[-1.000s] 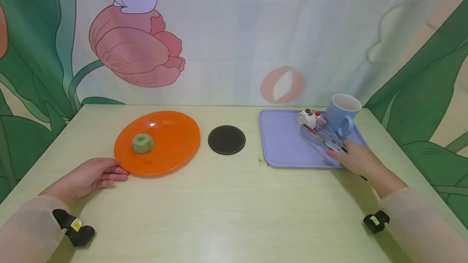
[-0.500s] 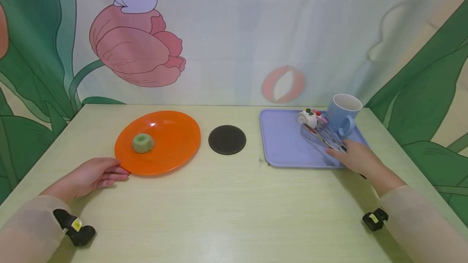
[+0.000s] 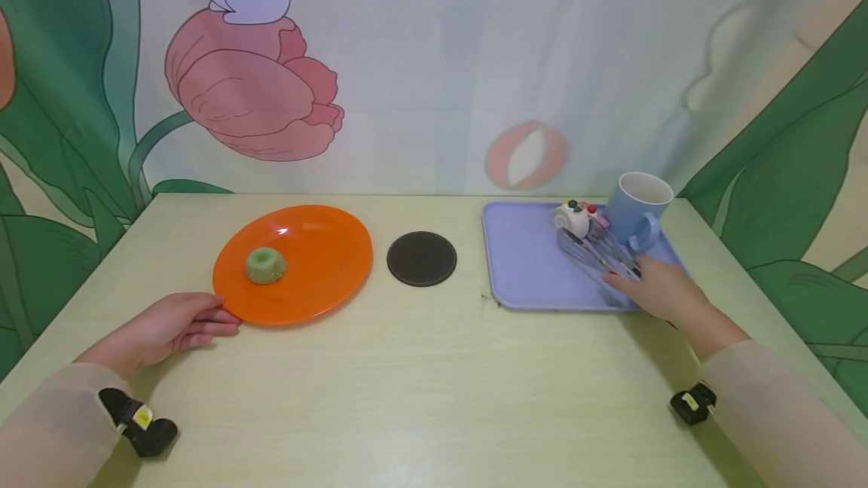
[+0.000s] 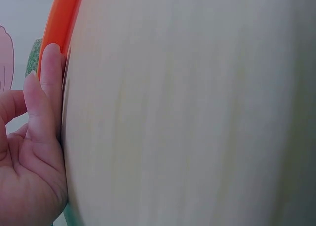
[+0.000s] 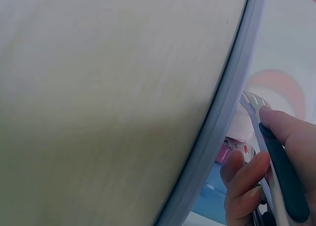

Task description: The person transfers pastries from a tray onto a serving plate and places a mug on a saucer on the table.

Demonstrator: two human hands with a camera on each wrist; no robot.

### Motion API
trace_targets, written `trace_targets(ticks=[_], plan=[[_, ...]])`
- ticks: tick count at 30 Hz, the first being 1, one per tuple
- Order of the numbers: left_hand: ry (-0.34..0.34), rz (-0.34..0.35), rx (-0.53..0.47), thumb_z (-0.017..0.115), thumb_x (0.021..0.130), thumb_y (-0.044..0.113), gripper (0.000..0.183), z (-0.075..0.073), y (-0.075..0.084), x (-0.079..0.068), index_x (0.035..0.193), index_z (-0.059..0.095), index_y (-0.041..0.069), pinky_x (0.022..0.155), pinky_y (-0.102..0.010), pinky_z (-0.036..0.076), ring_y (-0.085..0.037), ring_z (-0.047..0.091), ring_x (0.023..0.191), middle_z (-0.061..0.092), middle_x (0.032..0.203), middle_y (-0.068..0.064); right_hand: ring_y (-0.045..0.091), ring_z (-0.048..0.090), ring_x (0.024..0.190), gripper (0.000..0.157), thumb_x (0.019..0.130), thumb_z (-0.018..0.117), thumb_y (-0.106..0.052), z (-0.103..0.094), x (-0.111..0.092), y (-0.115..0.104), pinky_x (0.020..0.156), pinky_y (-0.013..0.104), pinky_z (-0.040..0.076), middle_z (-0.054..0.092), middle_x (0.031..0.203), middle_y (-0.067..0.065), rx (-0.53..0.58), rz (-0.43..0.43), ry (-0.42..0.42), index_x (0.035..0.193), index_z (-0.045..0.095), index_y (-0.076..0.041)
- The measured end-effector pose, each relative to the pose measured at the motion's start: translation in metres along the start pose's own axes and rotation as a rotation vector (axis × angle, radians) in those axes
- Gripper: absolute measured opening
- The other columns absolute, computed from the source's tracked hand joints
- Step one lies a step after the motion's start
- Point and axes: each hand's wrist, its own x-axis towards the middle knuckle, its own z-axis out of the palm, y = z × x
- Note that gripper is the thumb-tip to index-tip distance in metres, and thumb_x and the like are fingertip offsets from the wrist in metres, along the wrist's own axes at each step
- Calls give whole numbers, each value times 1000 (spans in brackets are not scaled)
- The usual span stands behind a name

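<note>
My left hand grips the near left rim of an orange plate, thumb side uppermost and fingers low at the edge. A green ring-shaped cake lies on the plate's left part. On the right, my right hand holds metal tongs over a lavender tray. The right wrist view shows their dark green handle against the thumb and a forked end. The tongs' ends are by a white roll cake with a pink piece behind; whether they touch is unclear.
A light blue mug stands at the tray's back right, its handle toward the right hand. A round black coaster lies between plate and tray on the pale wooden table. A printed curtain hangs behind the table.
The right hand and tongs have shifted very slightly away from the person and turned a little. The left hand, plate and green cake stay where they were.
</note>
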Motion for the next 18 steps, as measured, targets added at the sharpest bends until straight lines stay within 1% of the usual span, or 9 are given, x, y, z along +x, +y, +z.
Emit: trace_targets(ticks=[3, 6, 8, 11, 13, 18], plan=[[0, 0, 0, 32, 102, 29, 47, 0, 0, -1, 129, 40, -9, 74, -22, 52, -13, 67, 91, 69, 99, -4, 54, 41, 115, 92, 87, 46, -62, 0, 1, 0, 88, 64, 37, 37, 130, 39, -3, 4, -3, 137, 28, 13], [2, -1, 2, 32, 102, 29, 48, 0, 0, -1, 129, 40, -9, 74, -22, 52, -13, 66, 91, 69, 99, -4, 49, 48, 106, 88, 88, 46, -61, 0, 2, -1, 84, 61, 42, 43, 125, 39, -11, 5, 0, 133, 34, 14], [4, -2, 4, 32, 102, 30, 48, 0, -1, 0, 129, 40, -9, 74, -22, 52, -13, 66, 91, 69, 100, -4, 47, 50, 103, 87, 88, 46, -61, -1, 2, -2, 82, 59, 43, 45, 122, 39, -16, 7, 2, 130, 36, 15], [3, 0, 7, 32, 102, 30, 48, -1, -2, 1, 129, 40, -9, 74, -22, 52, -13, 66, 92, 69, 100, -5, 49, 48, 105, 88, 88, 45, -61, -1, 3, -3, 84, 60, 42, 44, 123, 39, -20, 5, 2, 130, 36, 16], [2, 2, 8, 32, 102, 30, 48, -1, -2, 1, 129, 40, -9, 74, -22, 52, -14, 66, 92, 69, 100, -5, 52, 44, 110, 90, 88, 44, -62, -1, 3, -3, 87, 61, 40, 41, 126, 40, -24, 5, 0, 131, 34, 17], [1, 8, 10, 32, 102, 30, 47, -1, -3, 1, 128, 41, -9, 74, -22, 52, -13, 66, 92, 69, 100, -4, 55, 37, 117, 92, 89, 43, -62, -1, 6, -3, 92, 63, 36, 36, 130, 41, -38, 17, -11, 133, 30, 18]])
